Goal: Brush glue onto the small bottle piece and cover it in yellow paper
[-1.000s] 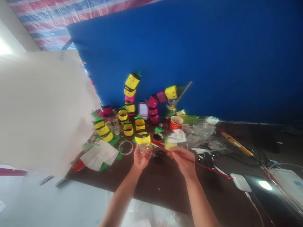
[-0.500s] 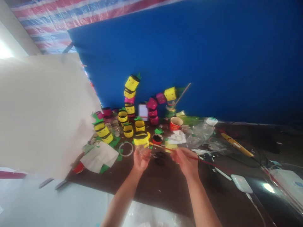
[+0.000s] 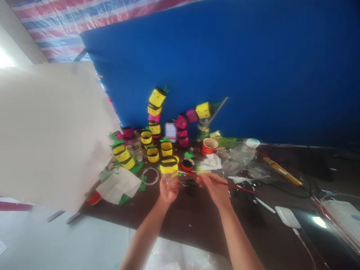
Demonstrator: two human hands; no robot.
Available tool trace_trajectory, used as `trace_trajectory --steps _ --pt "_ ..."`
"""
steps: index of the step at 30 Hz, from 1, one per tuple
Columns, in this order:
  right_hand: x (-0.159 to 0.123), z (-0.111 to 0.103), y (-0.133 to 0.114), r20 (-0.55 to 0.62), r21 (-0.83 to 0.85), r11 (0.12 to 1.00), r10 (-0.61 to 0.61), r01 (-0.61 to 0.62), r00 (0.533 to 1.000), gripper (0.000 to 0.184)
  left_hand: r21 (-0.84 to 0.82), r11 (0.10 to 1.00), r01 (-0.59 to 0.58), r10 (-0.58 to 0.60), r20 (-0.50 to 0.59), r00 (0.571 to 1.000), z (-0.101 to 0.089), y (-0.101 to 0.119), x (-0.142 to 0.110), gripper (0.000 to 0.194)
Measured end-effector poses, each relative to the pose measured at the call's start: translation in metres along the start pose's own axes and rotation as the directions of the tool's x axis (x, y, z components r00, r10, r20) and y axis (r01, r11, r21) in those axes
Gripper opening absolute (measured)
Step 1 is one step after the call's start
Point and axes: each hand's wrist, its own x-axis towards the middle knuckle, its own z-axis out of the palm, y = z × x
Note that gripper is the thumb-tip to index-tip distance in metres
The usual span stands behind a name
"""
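My left hand [image 3: 168,189] is closed around the clear base of a small cup wrapped in yellow with black bands [image 3: 169,165], held upright above the dark table [image 3: 197,221]. My right hand [image 3: 214,186] pinches a thin red-handled paintbrush [image 3: 225,183]; its tip points left and touches the yellow cup's right side. Just behind the brush tip stands a small red pot of black paint [image 3: 187,164].
Several yellow and pink banded cups [image 3: 154,112] stand stacked against the blue backdrop [image 3: 225,67]. A red paper cup [image 3: 209,146], crumpled clear plastic [image 3: 239,157], green scraps, white paper [image 3: 119,184] and a clear ring [image 3: 149,176] lie around. A large white board [image 3: 47,135] leans at left.
The brush tip has stayed at the cup's side while my right hand shifted slightly left and up. My left hand keeps the cup in nearly the same place.
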Motion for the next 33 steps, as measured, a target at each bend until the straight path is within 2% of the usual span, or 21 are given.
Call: trace_trajectory --steps 6,11,15,22,25,33 --pt "0.002 -0.009 0.001 -0.07 -0.061 0.997 -0.056 0.052 0.996 0.037 -0.005 1.0 -0.02 0.02 -0.002 1.0 0.0 0.0 -0.001 0.033" --pt "-0.006 0.009 -0.013 -0.013 0.0 0.999 -0.042 0.042 0.999 0.035 -0.005 0.998 -0.063 0.063 -0.001 0.998 0.003 -0.001 0.0 0.029" --pt "-0.007 0.021 -0.014 0.026 0.016 0.999 -0.039 0.039 0.999 0.033 -0.002 0.998 -0.069 0.069 -0.013 0.998 0.006 -0.002 -0.001 0.03" --pt "-0.002 -0.001 -0.004 -0.057 -0.065 0.996 -0.06 0.056 0.997 0.035 -0.009 0.999 -0.052 0.052 -0.03 0.998 0.006 -0.001 -0.003 0.032" --pt "-0.002 -0.005 -0.005 -0.091 -0.048 0.996 -0.073 0.069 0.993 0.036 -0.015 0.998 -0.06 0.059 -0.033 0.998 0.007 -0.001 -0.003 0.033" --pt "-0.012 0.024 -0.017 0.018 0.041 0.998 -0.046 0.046 0.999 0.033 -0.014 0.995 -0.096 0.096 -0.039 0.995 0.008 -0.002 -0.002 0.03"
